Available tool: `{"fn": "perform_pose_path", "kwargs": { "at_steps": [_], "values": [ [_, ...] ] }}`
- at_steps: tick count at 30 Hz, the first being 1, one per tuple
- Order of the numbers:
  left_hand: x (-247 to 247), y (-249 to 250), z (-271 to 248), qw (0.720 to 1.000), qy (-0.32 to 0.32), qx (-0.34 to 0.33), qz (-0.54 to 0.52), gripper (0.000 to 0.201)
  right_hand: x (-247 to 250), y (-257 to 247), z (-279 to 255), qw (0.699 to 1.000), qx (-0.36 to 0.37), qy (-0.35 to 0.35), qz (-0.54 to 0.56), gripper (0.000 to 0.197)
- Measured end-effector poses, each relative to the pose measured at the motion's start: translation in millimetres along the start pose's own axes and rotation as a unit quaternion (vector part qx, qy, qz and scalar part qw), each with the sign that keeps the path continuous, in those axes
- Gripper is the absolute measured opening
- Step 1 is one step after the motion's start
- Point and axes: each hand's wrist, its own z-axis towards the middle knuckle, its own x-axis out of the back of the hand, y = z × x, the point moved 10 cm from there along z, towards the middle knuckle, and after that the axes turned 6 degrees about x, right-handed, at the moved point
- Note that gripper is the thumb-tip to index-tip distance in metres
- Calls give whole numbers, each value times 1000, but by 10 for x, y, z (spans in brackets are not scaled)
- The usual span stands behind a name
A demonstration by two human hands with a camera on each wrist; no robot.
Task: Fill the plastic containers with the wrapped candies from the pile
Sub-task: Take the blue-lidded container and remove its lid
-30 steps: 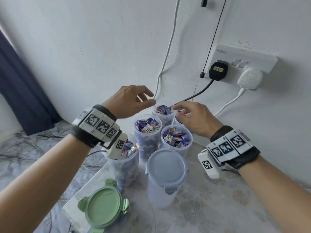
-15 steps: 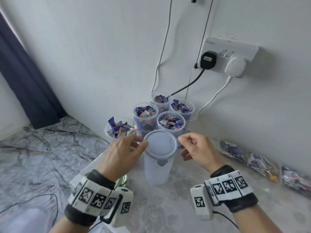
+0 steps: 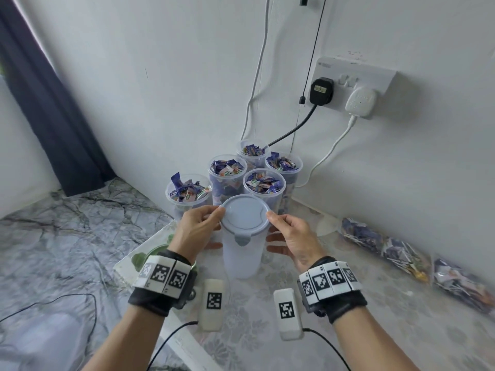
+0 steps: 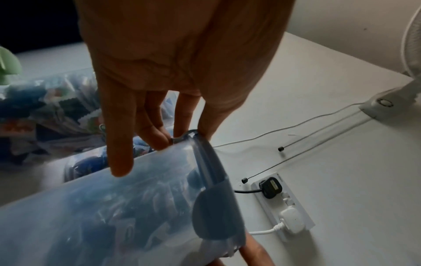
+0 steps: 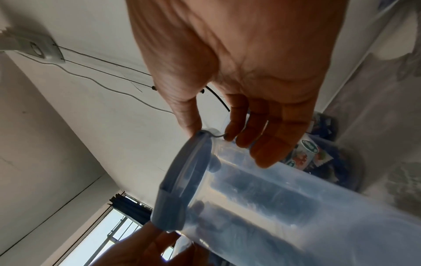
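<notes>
A lidded container (image 3: 242, 253) stands on the tabletop (image 3: 375, 330), in front of five open containers (image 3: 227, 174) filled with wrapped candies (image 3: 263, 182). Its lid (image 3: 244, 214) is pinched at opposite edges by the left hand (image 3: 197, 231) and right hand (image 3: 293, 239), fingers (image 4: 120, 144) curled against it.

Both hands (image 3: 199, 231) (image 3: 293, 241) moved from open cups, now gripping lidded container (image 3: 242, 245) rim.

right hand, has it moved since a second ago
Yes. The right hand came back from the far cups toward the person, now at the lidded container.
</notes>
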Motion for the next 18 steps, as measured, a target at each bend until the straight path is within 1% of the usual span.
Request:
{"fn": "perform_pose_path", "kwargs": {
  "at_steps": [2, 4, 5, 7, 9, 12, 15, 17, 18],
  "values": [
    [-17, -32, 14, 999, -13, 23, -27, 26, -1, 21, 17, 1000, -11, -5, -4, 29],
    [-47, -37, 5, 997, -25, 46, -56, 24, -21, 44, 26, 999, -29, -12, 14, 26],
    [-44, -13, 0, 997, -20, 47, -63, 21, -33, 40, 30, 999, -33, -14, 25, 25],
    [-14, 69, 5, 998, 6, 25, -51, 15, -29, -9, 46, 999, -22, -3, 26, 26],
    [0, 107, -4, 999, 24, 9, -37, 15, -15, -51, 62, 1000, -4, 11, 9, 31],
    [12, 10, -33, 998, 30, 13, -62, 27, -8, -51, 34, 1000, 3, 18, 3, 27],
    [70, -52, -60, 996, 54, 6, -76, 39, 30, -96, -46, 999, 19, 27, 3, 26],
    [64, -48, -73, 996, 51, 1, -79, 48, 45, -130, -116, 999, 29, 23, 9, 27],
    [55, -39, -78, 995, 45, 0, -85, 49, 35, -148, -153, 999, 32, 12, 9, 27]
  ]
}}
